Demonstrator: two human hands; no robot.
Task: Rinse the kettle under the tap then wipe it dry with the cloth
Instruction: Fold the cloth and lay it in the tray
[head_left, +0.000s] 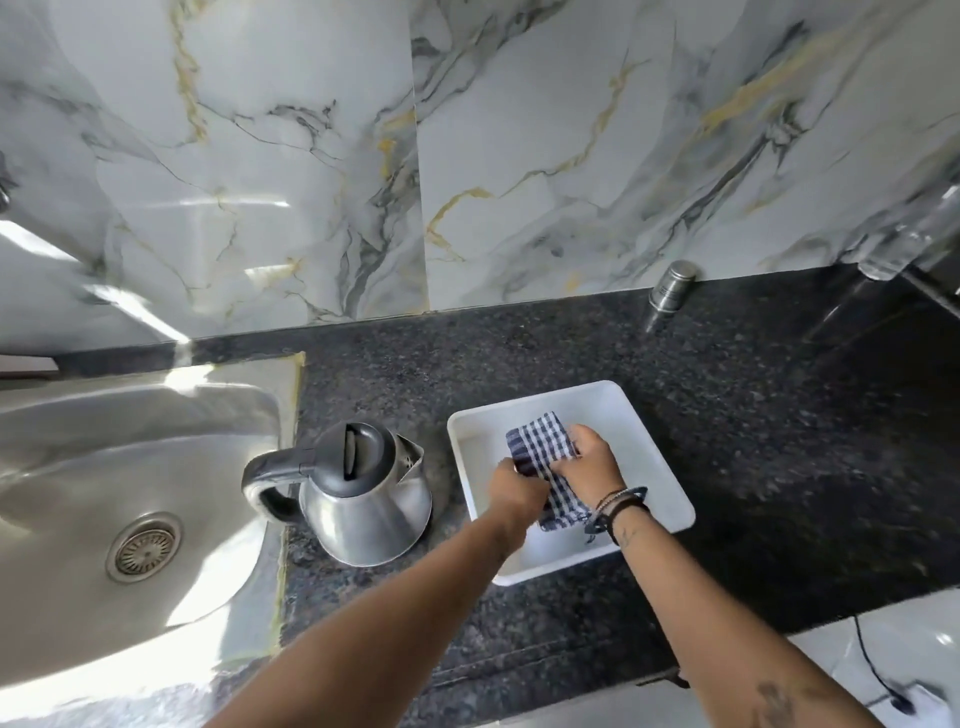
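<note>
A steel kettle with a dark lid and handle stands upright on the dark granite counter, just right of the sink. Its handle points left toward the basin. To its right lies a white square tray. Over that tray both hands hold a blue-and-white checked cloth. My left hand grips the cloth's near left edge. My right hand rests on top of it and clasps it. Neither hand touches the kettle. The tap is out of frame.
A small steel canister stands at the back of the counter by the marble wall. A clear glass object sits at the far right. The sink drain is at lower left. A black cable runs below the counter's front edge.
</note>
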